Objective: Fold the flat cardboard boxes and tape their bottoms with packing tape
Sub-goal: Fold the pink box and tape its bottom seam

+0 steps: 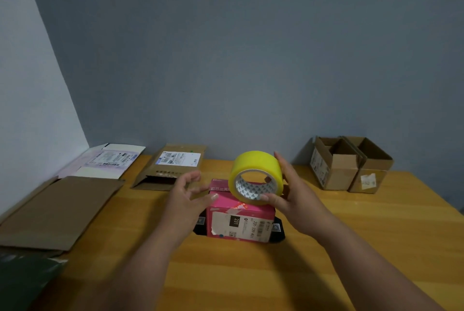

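Note:
A pink box (239,220) with a white shipping label stands folded on the wooden table (251,273), black flaps showing at its base. My right hand (292,191) grips a yellow roll of packing tape (256,167) just above the box's top, thumb under the roll and fingers behind it. My left hand (187,194) hovers at the box's upper left corner, fingers relaxed and spread, holding nothing; its thumb reaches toward the box's top edge.
Flat cardboard pieces lie at the left: a large brown sheet (57,212), a white-and-pink flattened box (108,160) and a brown flattened box (173,165) with a label. Two folded brown boxes (349,163) stand open at the back right against the wall.

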